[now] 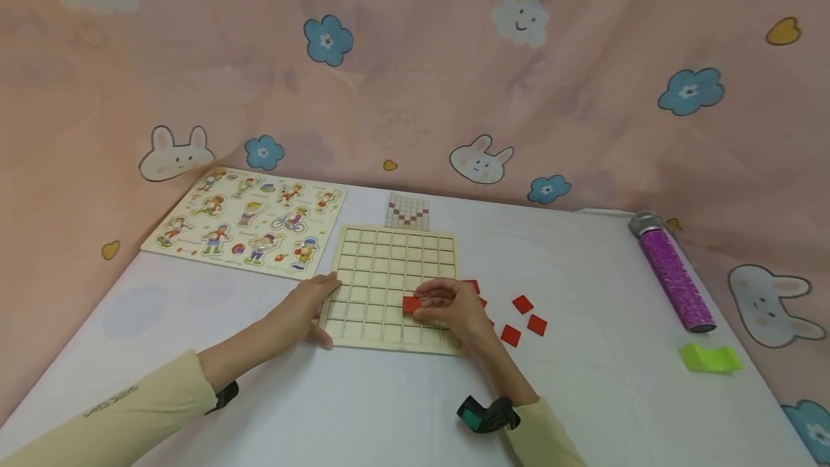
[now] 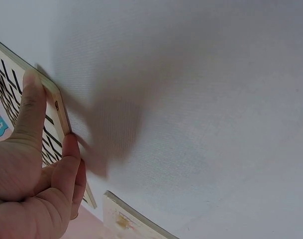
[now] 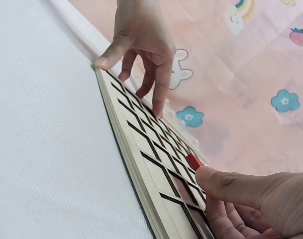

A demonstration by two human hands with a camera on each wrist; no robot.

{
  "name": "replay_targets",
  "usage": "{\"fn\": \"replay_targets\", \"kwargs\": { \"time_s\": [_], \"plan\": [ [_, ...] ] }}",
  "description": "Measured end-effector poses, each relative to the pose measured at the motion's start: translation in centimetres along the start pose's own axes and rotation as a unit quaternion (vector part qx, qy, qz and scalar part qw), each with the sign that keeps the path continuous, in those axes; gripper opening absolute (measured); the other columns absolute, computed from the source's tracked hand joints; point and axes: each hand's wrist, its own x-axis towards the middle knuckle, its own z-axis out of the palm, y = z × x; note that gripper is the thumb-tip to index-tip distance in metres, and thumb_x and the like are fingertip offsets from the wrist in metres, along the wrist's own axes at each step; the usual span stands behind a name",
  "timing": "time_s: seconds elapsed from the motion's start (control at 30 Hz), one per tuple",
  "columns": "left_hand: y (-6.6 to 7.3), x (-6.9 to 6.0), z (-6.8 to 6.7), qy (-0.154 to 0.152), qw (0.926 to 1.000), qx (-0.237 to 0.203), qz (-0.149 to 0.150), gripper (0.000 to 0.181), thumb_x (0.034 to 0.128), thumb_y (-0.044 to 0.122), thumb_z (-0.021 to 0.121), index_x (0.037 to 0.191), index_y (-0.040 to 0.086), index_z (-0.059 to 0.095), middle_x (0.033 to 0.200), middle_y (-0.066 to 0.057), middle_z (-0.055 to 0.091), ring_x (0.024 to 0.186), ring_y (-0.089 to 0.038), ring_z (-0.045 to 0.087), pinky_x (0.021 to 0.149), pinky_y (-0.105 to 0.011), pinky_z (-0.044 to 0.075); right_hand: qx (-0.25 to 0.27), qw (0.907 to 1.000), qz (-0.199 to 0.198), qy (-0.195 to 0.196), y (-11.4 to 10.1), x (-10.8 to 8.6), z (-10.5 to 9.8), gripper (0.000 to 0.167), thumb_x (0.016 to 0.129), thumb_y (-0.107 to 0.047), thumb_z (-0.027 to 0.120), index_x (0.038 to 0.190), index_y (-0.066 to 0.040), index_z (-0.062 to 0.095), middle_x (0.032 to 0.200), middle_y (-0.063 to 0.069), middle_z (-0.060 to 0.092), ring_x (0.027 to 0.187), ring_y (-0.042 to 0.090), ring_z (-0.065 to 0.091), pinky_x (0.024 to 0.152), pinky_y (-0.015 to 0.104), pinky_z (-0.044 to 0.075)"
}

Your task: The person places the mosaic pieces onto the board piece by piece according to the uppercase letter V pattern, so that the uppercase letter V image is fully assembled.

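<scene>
A pale wooden board with a square grid (image 1: 372,344) lies on the white table. The left hand (image 1: 301,310) holds its left edge, thumb at the near corner and fingers along the side; the left wrist view shows this hand (image 2: 39,164) on the board's rim (image 2: 61,112). Over the grid's right half, the right hand (image 1: 454,308) pinches a red square tile (image 1: 411,305). In the right wrist view the tile (image 3: 193,161) is tilted at the thumb tip of the right hand (image 3: 255,199), above the grid. Several loose red tiles (image 1: 511,336) lie right of the board.
A small patterned grid card (image 1: 408,212) lies behind the board. At the back left is a picture puzzle board (image 1: 240,222). On the right are a purple glittery microphone (image 1: 676,276) and a bright green piece (image 1: 710,359). A pink printed cloth (image 1: 402,78) hangs behind the table.
</scene>
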Motion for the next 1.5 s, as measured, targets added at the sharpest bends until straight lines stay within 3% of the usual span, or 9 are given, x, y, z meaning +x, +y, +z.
{"fn": "replay_targets", "kwargs": {
  "time_s": [0.3, 0.93, 1.2, 1.5],
  "plan": [
    [0.0, -0.3, 0.0, 0.0, 1.0, 0.0, 0.0, 0.096, 0.0493, 0.012, 0.09, 0.13, -0.015, 0.045, 0.142, -0.034, 0.035, 0.129, -0.048, 0.036, 0.103, -0.047, 0.037, 0.012, 0.9997, 0.021, 0.003, 0.2, -0.2, 0.6, 0.033, 0.074, 0.004, 0.078, 0.104, 0.007, 0.065, 0.099, 0.015, 0.069, 0.079, 0.016, 0.065, 0.072, 0.022, 0.054],
    [-0.1, -0.3, 0.1, -0.001, 1.0, -0.003, 0.0, 0.097, 0.0512, 0.012, 0.088, 0.132, -0.016, 0.043, 0.144, -0.033, 0.033, 0.131, -0.047, 0.034, 0.104, -0.047, 0.036, 0.001, 1.0, 0.003, -0.008, 0.0, -0.4, 1.3, 0.032, 0.075, 0.005, 0.077, 0.104, 0.009, 0.065, 0.097, 0.018, 0.068, 0.082, 0.021, 0.066, 0.073, 0.023, 0.054],
    [-0.1, -0.3, 0.0, 0.001, 1.0, -0.007, 0.003, 0.096, 0.052, 0.013, 0.088, 0.133, -0.015, 0.043, 0.144, -0.033, 0.034, 0.13, -0.047, 0.036, 0.101, -0.044, 0.04, -0.023, 0.9996, 0.0, 0.014, 0.1, -0.3, 2.1, 0.029, 0.073, 0.005, 0.079, 0.1, 0.004, 0.068, 0.092, 0.013, 0.069, 0.077, 0.017, 0.066, 0.074, 0.024, 0.055],
    [-0.2, -0.2, 0.1, 0.004, 0.9999, -0.006, 0.011, 0.096, 0.0519, 0.013, 0.088, 0.132, -0.015, 0.044, 0.143, -0.033, 0.034, 0.13, -0.048, 0.035, 0.104, -0.048, 0.035, -0.022, 0.9994, -0.006, 0.027, 0.2, -0.4, 2.5, 0.029, 0.072, 0.006, 0.079, 0.099, 0.004, 0.069, 0.092, 0.014, 0.069, 0.077, 0.019, 0.066, 0.071, 0.023, 0.055]
  ]
}}
